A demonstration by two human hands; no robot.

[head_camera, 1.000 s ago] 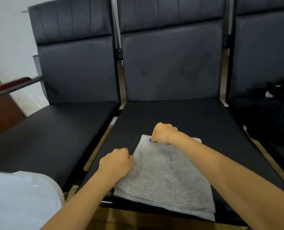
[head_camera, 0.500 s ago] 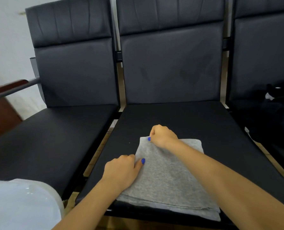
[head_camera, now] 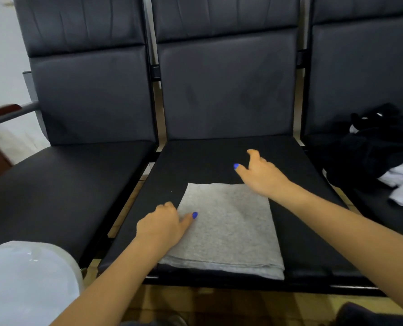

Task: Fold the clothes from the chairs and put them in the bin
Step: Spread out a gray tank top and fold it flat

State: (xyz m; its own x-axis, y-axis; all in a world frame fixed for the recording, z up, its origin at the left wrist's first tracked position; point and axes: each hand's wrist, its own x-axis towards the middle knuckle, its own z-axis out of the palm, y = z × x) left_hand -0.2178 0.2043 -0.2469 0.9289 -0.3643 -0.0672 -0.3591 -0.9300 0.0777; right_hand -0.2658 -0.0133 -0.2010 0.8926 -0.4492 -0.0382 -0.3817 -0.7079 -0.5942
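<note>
On the middle chair (head_camera: 219, 158) lies a gray cloth (head_camera: 228, 229), folded flat near the front edge. The left hand (head_camera: 162, 224) rests on the cloth's left side, thumb flat on it, its grip loose and holding nothing. The right hand (head_camera: 261, 172) hangs over the far right corner with fingers spread, holding nothing. Dark and white clothes (head_camera: 383, 156) sit piled on the right chair. A white bin (head_camera: 28, 283) stands at the lower left.

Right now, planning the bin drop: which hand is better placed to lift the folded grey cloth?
Left hand: it rests on the grey cloth, beside the bin; the right hand hovers open past it.
</note>
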